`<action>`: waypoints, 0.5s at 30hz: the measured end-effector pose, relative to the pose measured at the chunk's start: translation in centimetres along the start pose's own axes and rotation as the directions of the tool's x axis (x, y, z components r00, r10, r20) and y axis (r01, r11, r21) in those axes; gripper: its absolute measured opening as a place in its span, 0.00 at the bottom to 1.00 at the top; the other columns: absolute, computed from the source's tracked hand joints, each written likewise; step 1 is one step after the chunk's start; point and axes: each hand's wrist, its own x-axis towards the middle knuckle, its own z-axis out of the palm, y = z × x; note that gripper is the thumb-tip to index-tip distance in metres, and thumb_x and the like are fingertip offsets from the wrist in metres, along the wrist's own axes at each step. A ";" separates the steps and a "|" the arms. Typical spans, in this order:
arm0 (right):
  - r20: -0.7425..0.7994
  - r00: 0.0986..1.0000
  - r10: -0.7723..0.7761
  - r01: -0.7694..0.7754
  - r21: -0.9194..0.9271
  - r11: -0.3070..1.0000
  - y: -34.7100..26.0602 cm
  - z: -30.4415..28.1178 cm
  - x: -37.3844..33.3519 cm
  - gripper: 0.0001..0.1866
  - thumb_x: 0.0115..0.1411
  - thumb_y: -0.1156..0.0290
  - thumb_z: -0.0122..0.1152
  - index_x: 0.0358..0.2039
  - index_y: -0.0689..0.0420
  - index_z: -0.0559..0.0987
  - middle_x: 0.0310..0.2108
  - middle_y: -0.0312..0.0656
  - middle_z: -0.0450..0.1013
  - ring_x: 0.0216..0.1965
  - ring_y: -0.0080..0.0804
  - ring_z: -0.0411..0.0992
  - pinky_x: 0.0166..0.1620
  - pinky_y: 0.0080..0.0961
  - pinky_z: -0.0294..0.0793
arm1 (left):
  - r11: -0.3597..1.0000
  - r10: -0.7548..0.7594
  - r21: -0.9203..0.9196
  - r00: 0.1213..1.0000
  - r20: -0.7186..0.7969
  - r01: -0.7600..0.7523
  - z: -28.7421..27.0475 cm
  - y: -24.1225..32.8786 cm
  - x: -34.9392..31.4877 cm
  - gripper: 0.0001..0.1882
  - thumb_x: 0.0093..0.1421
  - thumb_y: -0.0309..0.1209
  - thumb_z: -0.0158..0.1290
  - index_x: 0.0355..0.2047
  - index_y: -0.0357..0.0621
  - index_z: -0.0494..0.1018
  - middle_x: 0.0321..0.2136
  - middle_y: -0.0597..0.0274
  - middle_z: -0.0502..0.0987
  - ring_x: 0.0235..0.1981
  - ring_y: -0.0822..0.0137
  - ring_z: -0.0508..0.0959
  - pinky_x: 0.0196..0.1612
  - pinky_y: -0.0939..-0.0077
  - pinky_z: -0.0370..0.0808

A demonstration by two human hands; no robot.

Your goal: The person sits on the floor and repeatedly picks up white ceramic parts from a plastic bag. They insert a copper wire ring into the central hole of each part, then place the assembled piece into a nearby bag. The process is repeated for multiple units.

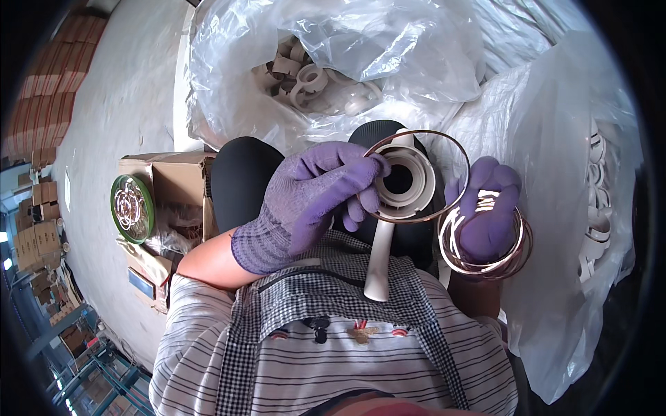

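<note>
While gloved hands work at lap level: white fitting, thin rings, bagged parts.
Green tin on carton, far left; left hand, fingers pinched on fitting rim, centre; ring encircling the fitting; right hand, fingers curled through ring bundle; clear bags behind and right.

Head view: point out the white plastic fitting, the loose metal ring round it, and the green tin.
white plastic fitting (pixel 409 182), head view, round collar.
metal ring (pixel 454 142), head view, upper right arc.
green tin (pixel 114 201), head view, left rim.
</note>
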 end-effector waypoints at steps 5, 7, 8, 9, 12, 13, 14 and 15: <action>0.137 0.982 0.133 -0.140 0.046 0.989 0.1 -0.9 -0.1 0.12 0.75 0.67 0.43 0.50 0.57 0.74 0.27 0.33 0.66 0.15 0.13 0.57 0.19 0.13 0.58 | 0.998 -0.036 -0.042 0.999 0.019 0.037 -0.3 -0.1 0.3 0.13 0.73 0.31 0.50 0.46 0.32 0.76 0.28 0.59 0.82 0.21 0.75 0.76 0.28 0.84 0.74; -0.118 0.973 0.200 -0.213 -0.109 0.971 -0.7 1.6 -0.7 0.12 0.73 0.71 0.41 0.47 0.60 0.73 0.23 0.32 0.63 0.14 0.14 0.54 0.17 0.14 0.55 | 0.999 -0.024 -0.032 1.000 0.014 0.025 -0.3 -0.2 0.2 0.13 0.74 0.31 0.49 0.46 0.32 0.76 0.28 0.59 0.82 0.21 0.75 0.76 0.28 0.84 0.74; -0.045 0.982 0.185 -0.188 -0.084 0.978 -0.4 1.2 -0.7 0.11 0.72 0.71 0.42 0.47 0.61 0.72 0.23 0.33 0.63 0.14 0.14 0.54 0.17 0.14 0.56 | 1.000 -0.014 -0.024 1.000 0.009 0.014 -0.3 -0.3 0.2 0.13 0.74 0.31 0.48 0.46 0.32 0.76 0.28 0.59 0.82 0.21 0.75 0.76 0.28 0.84 0.74; 0.020 0.986 0.164 -0.163 -0.058 0.985 -0.1 0.8 -0.8 0.11 0.72 0.72 0.42 0.47 0.61 0.72 0.23 0.34 0.63 0.14 0.14 0.54 0.17 0.15 0.57 | 1.000 0.008 -0.022 0.999 0.036 -0.007 -0.6 -0.5 0.3 0.14 0.74 0.32 0.48 0.46 0.32 0.76 0.28 0.59 0.82 0.21 0.75 0.76 0.28 0.84 0.74; 0.127 0.988 0.088 -0.083 -0.042 0.996 0.4 0.5 -1.1 0.11 0.71 0.73 0.43 0.48 0.63 0.72 0.24 0.36 0.65 0.14 0.14 0.55 0.16 0.16 0.60 | 0.998 0.059 -0.012 0.995 0.084 -0.058 -1.1 -1.2 0.6 0.14 0.74 0.32 0.47 0.47 0.32 0.76 0.29 0.59 0.82 0.22 0.75 0.76 0.28 0.84 0.74; 0.128 0.988 0.090 -0.086 -0.038 0.996 0.4 0.5 -1.2 0.11 0.71 0.73 0.43 0.49 0.63 0.71 0.25 0.37 0.66 0.14 0.14 0.56 0.16 0.17 0.60 | 0.998 0.064 -0.003 0.995 0.077 -0.064 -1.1 -1.3 0.5 0.15 0.74 0.32 0.47 0.47 0.32 0.76 0.29 0.59 0.82 0.22 0.75 0.76 0.28 0.84 0.74; 0.142 0.985 0.097 -0.096 -0.018 0.995 0.5 0.4 -1.2 0.12 0.72 0.74 0.44 0.51 0.63 0.71 0.28 0.40 0.68 0.15 0.14 0.58 0.17 0.17 0.62 | 0.998 0.069 0.006 0.995 0.070 -0.070 -1.0 -1.4 0.4 0.15 0.74 0.33 0.47 0.47 0.32 0.76 0.29 0.59 0.82 0.22 0.75 0.76 0.28 0.85 0.73; 0.157 0.982 0.105 -0.106 -0.001 0.994 0.5 0.3 -1.3 0.12 0.72 0.75 0.45 0.52 0.64 0.71 0.31 0.43 0.70 0.16 0.15 0.60 0.19 0.17 0.64 | 0.997 0.072 -0.011 0.994 0.081 -0.071 -1.1 -1.4 0.4 0.14 0.74 0.33 0.47 0.47 0.32 0.76 0.29 0.60 0.82 0.23 0.75 0.77 0.29 0.84 0.74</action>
